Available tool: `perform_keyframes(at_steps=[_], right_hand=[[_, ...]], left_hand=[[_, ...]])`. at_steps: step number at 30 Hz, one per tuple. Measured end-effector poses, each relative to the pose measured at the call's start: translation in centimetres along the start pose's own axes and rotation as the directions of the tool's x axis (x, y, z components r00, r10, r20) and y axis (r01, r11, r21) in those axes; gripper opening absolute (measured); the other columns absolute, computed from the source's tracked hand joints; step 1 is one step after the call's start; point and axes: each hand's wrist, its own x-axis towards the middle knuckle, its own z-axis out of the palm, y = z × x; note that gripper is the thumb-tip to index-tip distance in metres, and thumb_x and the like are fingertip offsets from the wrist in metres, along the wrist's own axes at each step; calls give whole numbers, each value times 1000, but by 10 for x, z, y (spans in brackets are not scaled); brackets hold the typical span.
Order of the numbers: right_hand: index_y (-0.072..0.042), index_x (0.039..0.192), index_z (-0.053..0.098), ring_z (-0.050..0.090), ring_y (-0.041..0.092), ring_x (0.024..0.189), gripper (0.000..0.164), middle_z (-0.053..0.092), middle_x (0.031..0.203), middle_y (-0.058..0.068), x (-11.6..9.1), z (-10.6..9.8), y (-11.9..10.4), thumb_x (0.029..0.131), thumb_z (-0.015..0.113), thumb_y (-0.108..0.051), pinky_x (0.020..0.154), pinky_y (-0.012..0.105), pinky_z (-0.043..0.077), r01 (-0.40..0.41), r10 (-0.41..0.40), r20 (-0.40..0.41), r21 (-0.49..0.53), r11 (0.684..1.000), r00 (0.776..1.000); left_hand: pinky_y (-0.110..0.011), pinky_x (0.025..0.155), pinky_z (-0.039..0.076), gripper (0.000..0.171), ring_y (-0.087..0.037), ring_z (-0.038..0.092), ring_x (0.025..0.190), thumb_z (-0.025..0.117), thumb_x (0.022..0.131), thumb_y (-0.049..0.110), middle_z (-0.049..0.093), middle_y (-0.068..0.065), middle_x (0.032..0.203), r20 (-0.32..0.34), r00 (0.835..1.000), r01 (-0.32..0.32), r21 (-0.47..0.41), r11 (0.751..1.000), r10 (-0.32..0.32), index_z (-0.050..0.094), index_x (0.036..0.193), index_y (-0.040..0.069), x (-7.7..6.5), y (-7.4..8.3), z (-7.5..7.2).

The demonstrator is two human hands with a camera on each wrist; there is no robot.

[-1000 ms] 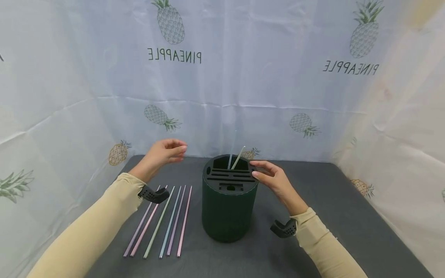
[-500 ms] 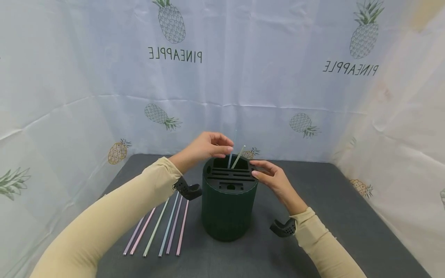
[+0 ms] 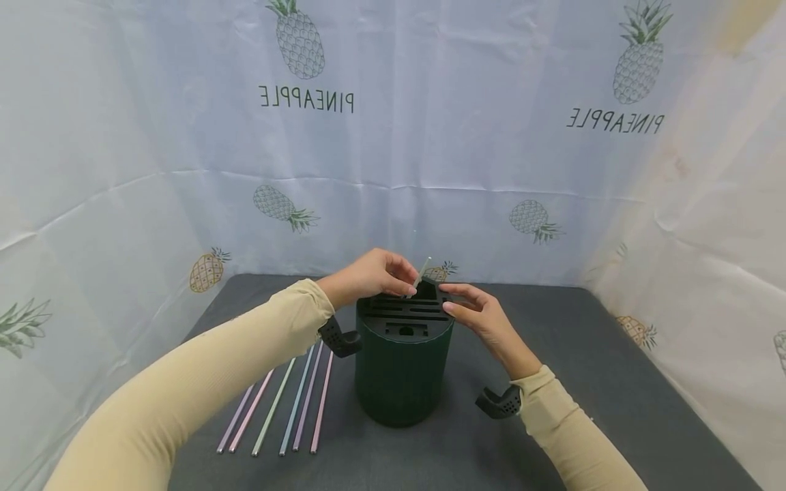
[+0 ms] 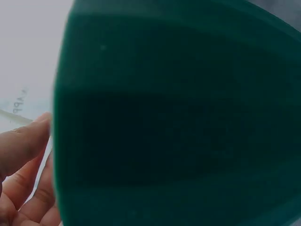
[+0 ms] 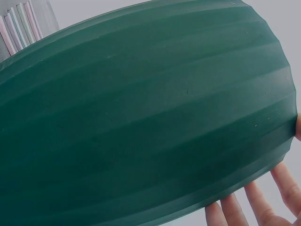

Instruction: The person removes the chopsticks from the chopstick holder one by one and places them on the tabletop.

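Note:
A dark green round holder (image 3: 399, 382) with a black slotted top (image 3: 402, 317) stands upright on the table. My left hand (image 3: 377, 276) is over the back compartment, thumb and fingertips pinching a light blue straw, mostly hidden by the hand. Just beside those fingertips a pale green straw (image 3: 424, 269) leans out of the same compartment. In the left wrist view, the thumb (image 4: 23, 143) and fingers show past the holder's wall (image 4: 178, 117). My right hand (image 3: 482, 314) rests fingertips on the rim's right side; the right wrist view shows its fingers (image 5: 261, 202) spread along the wall.
Several pastel metallic straws (image 3: 273, 412) lie side by side on the dark grey tabletop (image 3: 516, 436), left of the holder and partly under the left forearm (image 3: 209, 368). A white pineapple-print curtain (image 3: 460, 136) encloses the back and sides.
My left hand has moved right from beyond the lying straws to the holder, then lowered onto the light blue straw. My right hand stays at the rim.

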Motion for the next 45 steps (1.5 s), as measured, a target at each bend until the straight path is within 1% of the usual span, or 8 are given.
perform_keyframes(at_steps=[11, 16, 19, 25, 28, 31, 40, 45], right_hand=[[-11, 137, 52, 47, 28, 131, 47, 43, 147, 6, 0, 1, 0, 94, 64, -26, 110, 54, 38, 3, -3, 4, 7, 1000, 1000], [-11, 136, 53, 47, 27, 131, 46, 43, 147, 5, -1, 1, -1, 94, 65, -26, 110, 53, 38, 2, -2, 2, 13, 1000, 1000], [-10, 137, 52, 46, 28, 132, 46, 43, 147, 6, -2, 1, -2, 95, 64, -25, 111, 53, 38, 11, -11, 7, 11, 1000, 1000], [-11, 137, 52, 46, 26, 132, 47, 42, 147, 6, -2, 0, -2, 95, 64, -26, 111, 53, 37, 21, -22, 14, 11, 1000, 1000], [-12, 137, 52, 49, 20, 129, 47, 42, 147, 4, -3, 0, -2, 94, 64, -26, 110, 51, 39, 16, -17, 14, 18, 1000, 1000], [-13, 136, 53, 51, 15, 127, 46, 43, 147, 2, -4, -1, -2, 94, 65, -27, 110, 48, 40, 16, -17, 13, 22, 1000, 1000], [-12, 137, 51, 49, 17, 128, 47, 42, 148, 3, -3, -1, -1, 95, 64, -25, 110, 50, 40, 19, -19, 13, 21, 1000, 1000], [-12, 137, 51, 49, 18, 128, 47, 42, 148, 3, -2, 0, -1, 94, 64, -26, 110, 51, 39, 18, -18, 16, 20, 1000, 1000]], left_hand=[[-34, 85, 58, 21, -23, 67, 94, 70, 89, 7, 68, -11, 103, -46, 994, -98, -36, 994, 97, 66, 108, -1, -3, 3, -8], [-33, 85, 58, 16, -28, 66, 98, 67, 90, 3, 65, -13, 103, -192, 955, -261, -170, 950, 228, 64, 105, -1, -12, 20, -30], [-32, 84, 59, 11, -22, 68, 91, 65, 90, -3, 67, -9, 99, -309, 904, -388, -301, 871, 296, 65, 98, 3, -22, 32, -50], [-32, 81, 60, 14, -17, 67, 81, 61, 90, -9, 67, -7, 90, -539, 763, -627, -482, 612, 356, 66, 96, 2, -50, 42, -101], [-31, 76, 61, 15, -19, 67, 80, 66, 87, -6, 67, -10, 88, -622, 721, -663, -492, 564, 306, 66, 102, -3, -64, 34, -126], [-29, 72, 61, 21, -19, 67, 81, 71, 84, -3, 68, -9, 91, -660, 717, -637, -490, 595, 224, 67, 105, -3, -78, 15, -147], [-19, 74, 58, 13, -2, 66, 82, 65, 93, 12, 69, 14, 88, -582, 813, -231, -280, 932, 27, 66, 105, 9, -98, -99, -168], [-23, 78, 59, 43, 3, 64, 83, 59, 98, 17, 63, 23, 86, -492, 866, 30, -122, 992, -86, 50, 129, -11, -106, -165, -159]])
